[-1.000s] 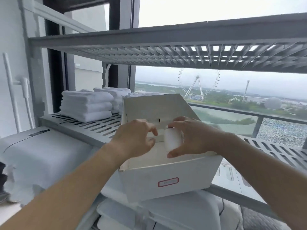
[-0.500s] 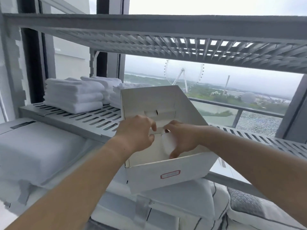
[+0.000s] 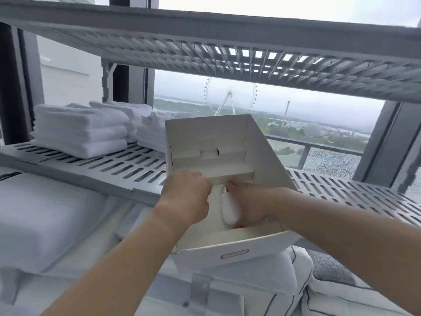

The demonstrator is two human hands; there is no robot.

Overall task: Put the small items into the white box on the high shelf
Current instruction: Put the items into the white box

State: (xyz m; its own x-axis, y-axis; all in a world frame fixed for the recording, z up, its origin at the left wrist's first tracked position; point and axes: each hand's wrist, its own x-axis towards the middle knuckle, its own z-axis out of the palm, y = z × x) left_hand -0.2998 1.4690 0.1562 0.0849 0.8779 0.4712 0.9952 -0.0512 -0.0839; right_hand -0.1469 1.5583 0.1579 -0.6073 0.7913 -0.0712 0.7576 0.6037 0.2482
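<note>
Mid-task: right hand (image 3: 250, 205) grips small white oval item (image 3: 230, 209) inside open white cardboard box (image 3: 268, 156), centre frame, unreleased; left hand (image 3: 186, 197) curled, contents hidden.

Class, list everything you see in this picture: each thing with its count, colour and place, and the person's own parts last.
Box: one, white, on the slatted shelf, tipped toward the camera.
Small item: one, white, inside the box.
Towels: three stacks, white, shelf's left end.
Shelves: two, grey, slatted.
Bedding: white, wrapped, below the shelf.
Left hand: one, closed, inside the box.
Right hand: one, grip on the small item.
</note>
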